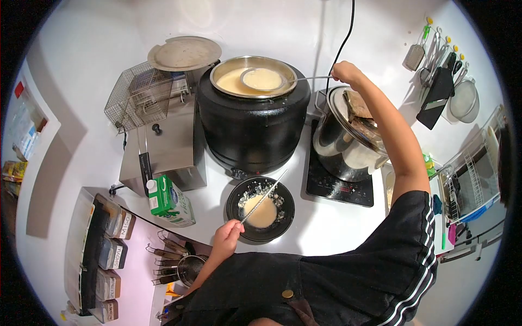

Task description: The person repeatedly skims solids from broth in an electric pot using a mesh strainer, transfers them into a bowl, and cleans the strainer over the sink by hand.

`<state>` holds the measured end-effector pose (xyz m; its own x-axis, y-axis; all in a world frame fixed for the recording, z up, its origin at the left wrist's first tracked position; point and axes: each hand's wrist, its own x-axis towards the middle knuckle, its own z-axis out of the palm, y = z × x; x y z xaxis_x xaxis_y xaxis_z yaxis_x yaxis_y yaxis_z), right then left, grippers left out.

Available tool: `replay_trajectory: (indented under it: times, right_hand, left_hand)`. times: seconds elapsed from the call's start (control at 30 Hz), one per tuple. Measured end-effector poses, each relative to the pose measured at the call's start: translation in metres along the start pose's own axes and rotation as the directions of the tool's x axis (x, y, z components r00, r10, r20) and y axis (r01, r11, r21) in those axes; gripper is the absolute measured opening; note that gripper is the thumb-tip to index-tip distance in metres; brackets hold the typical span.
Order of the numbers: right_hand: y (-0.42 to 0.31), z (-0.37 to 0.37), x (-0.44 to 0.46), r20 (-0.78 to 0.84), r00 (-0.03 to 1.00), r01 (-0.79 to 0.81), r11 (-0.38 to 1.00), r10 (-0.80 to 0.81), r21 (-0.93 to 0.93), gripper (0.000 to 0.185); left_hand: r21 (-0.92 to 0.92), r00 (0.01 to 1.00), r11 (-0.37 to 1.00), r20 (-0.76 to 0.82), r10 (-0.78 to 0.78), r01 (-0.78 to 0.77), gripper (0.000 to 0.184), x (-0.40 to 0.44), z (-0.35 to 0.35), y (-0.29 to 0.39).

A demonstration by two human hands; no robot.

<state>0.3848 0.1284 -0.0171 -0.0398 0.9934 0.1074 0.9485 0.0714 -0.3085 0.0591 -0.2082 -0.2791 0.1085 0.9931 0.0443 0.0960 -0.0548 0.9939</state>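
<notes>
My right hand [347, 73] is closed on the handle end of a long metal ladle [263, 79]. The ladle's round head lies in the creamy, pale-yellow soup [228, 79] inside the black soup warmer [253, 130]. My left hand [227, 237] grips one end of thin metal chopsticks [265, 196], which could be one or a pair. They slant up over a black bowl [232, 213]. Cream-coloured liquid [262, 212] fills the bowl's middle, with pale bits stuck around its inner wall.
A green carton [169, 202] stands by a steel fryer [168, 146] with wire baskets [142, 98]. On the right, a steel stockpot [342, 146] sits on an induction cooker [340, 190]. Utensils [437, 70] hang on the wall; labelled containers [113, 253] are at lower left.
</notes>
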Motion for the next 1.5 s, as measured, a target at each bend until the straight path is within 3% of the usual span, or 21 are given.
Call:
replay_trajectory:
  times: [0.1, 0.2, 0.33, 0.43, 0.5, 0.6, 0.7, 0.87, 0.97, 1.1, 1.23, 1.3, 1.37, 1.43, 1.5]
  right_hand:
    - [-0.003, 0.000, -0.005, -0.103, 0.995, 0.009, 0.998, -0.002, 0.065, 0.022]
    - [-0.001, 0.002, -0.001, -0.024, 0.994, 0.106, 0.994, -0.106, -0.014, 0.021]
    - [-0.003, 0.003, -0.003, -0.111, 0.994, 0.014, 0.998, -0.008, 0.061, 0.022]
    - [-0.003, 0.003, -0.001, -0.030, 0.993, 0.110, 0.993, -0.111, -0.033, 0.022]
    - [-0.011, -0.002, -0.008, -0.052, 0.998, -0.031, 1.000, 0.031, -0.002, 0.026]
    - [-0.002, 0.002, 0.003, 0.051, 0.998, 0.027, 0.997, -0.023, -0.070, 0.026]
    - [-0.011, -0.006, -0.011, -0.039, 0.999, 0.008, 1.000, -0.008, -0.014, 0.026]
    - [-0.009, -0.005, -0.008, -0.028, 0.999, -0.030, 0.999, 0.031, 0.014, 0.026]
    - [-0.008, -0.005, -0.009, -0.043, 0.998, -0.054, 0.998, 0.054, 0.015, 0.026]
    - [-0.009, -0.007, -0.007, 0.015, 1.000, 0.000, 0.998, 0.001, -0.070, 0.025]
    - [-0.006, -0.003, -0.006, -0.037, 0.998, -0.041, 0.999, 0.040, -0.015, 0.025]
    - [-0.001, 0.000, 0.000, -0.021, 1.000, 0.002, 0.995, 0.000, 0.100, 0.020]
    - [-0.003, 0.000, 0.000, -0.048, 0.999, 0.003, 0.998, 0.000, 0.067, 0.021]
    - [-0.005, -0.002, -0.002, -0.074, 0.997, 0.002, 0.999, 0.001, 0.036, 0.021]
    - [-0.008, -0.008, -0.004, 0.084, 0.996, 0.046, 0.996, -0.040, -0.071, 0.023]
  left_hand:
    - [-0.003, 1.000, 1.000, -0.004, -0.001, 0.001, 0.023, -0.001, 0.000, 0.005]
    - [-0.008, 1.000, 1.000, -0.014, -0.013, 0.013, 0.023, -0.001, 0.001, 0.005]
    - [0.001, 1.000, 1.000, -0.022, 0.002, -0.002, 0.023, -0.001, 0.000, 0.002]
    - [0.003, 1.000, 1.000, -0.020, -0.002, 0.002, 0.023, 0.000, 0.000, 0.002]
    - [0.008, 1.000, 1.000, -0.020, 0.001, -0.001, 0.023, 0.000, -0.001, 0.002]
    - [0.008, 1.000, 1.000, -0.019, 0.000, 0.000, 0.023, 0.000, -0.001, 0.001]
    - [-0.008, 1.000, 1.000, -0.010, -0.028, 0.028, 0.022, 0.000, -0.001, 0.001]
    - [-0.030, 1.000, 0.999, 0.006, -0.011, 0.012, 0.021, 0.001, -0.002, -0.001]
    - [-0.008, 0.993, 0.993, 0.011, -0.120, 0.120, 0.020, 0.000, -0.004, 0.001]
    - [-0.020, 0.999, 0.999, 0.006, -0.039, 0.039, 0.021, 0.001, -0.002, 0.000]
    - [-0.014, 1.000, 1.000, -0.002, 0.028, -0.028, 0.022, 0.002, 0.000, -0.003]
    - [-0.017, 0.999, 0.999, 0.005, -0.034, 0.034, 0.021, 0.001, -0.003, 0.001]
    - [-0.021, 0.995, 0.995, 0.014, -0.097, 0.098, 0.020, 0.001, -0.003, 0.000]
    - [-0.054, 1.000, 0.998, 0.010, 0.020, -0.019, 0.022, 0.002, -0.001, -0.004]
    - [-0.035, 0.999, 0.999, 0.012, -0.034, 0.034, 0.021, 0.002, -0.003, -0.002]
